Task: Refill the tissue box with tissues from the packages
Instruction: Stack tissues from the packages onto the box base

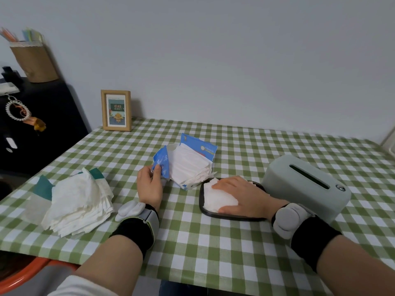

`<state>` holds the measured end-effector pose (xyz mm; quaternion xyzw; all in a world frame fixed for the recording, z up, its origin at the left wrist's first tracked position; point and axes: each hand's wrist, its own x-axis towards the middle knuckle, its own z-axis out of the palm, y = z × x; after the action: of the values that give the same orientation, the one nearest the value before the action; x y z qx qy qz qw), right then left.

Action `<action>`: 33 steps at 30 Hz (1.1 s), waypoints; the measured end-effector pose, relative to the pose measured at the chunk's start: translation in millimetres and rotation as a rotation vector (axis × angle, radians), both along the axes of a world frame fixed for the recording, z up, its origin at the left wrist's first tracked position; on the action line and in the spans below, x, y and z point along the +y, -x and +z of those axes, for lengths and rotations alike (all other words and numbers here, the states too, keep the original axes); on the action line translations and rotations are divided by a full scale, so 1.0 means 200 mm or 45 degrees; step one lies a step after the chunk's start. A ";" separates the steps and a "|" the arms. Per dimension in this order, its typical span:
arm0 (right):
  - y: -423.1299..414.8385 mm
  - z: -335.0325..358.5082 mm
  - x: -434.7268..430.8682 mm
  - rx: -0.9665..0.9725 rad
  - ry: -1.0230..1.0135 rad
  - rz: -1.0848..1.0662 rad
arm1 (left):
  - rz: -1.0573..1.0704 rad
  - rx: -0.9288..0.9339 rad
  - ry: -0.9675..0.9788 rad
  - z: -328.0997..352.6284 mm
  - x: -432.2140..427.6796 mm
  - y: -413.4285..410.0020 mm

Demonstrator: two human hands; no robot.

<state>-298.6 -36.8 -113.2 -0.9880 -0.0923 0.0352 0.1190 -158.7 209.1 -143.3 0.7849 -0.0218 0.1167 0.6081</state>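
right hand (241, 195) half-covers tissues (215, 200) in tray (213, 216) | left hand (149, 186) pinches wrapper (162, 160)

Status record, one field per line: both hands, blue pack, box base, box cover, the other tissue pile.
left hand: pinches the blue wrapper of the opened pack
right hand: lies flat on the tissue stack
box base: black-rimmed, holds that stack
box cover: off, right of the base, slot up
blue pack tissues: fanned half out, behind the base
second pile: loose tissues on a green wrapper, far left
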 end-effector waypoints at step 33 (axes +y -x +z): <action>-0.77 0.17 0.29 0.247 -0.425 -0.653 | -0.028 -0.033 0.111 -0.02 0.00 0.00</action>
<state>-144.5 21.0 -80.1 -0.9379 0.1668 0.0825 0.2926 -158.9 208.9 -147.4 0.7558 -0.0332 0.1212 0.6426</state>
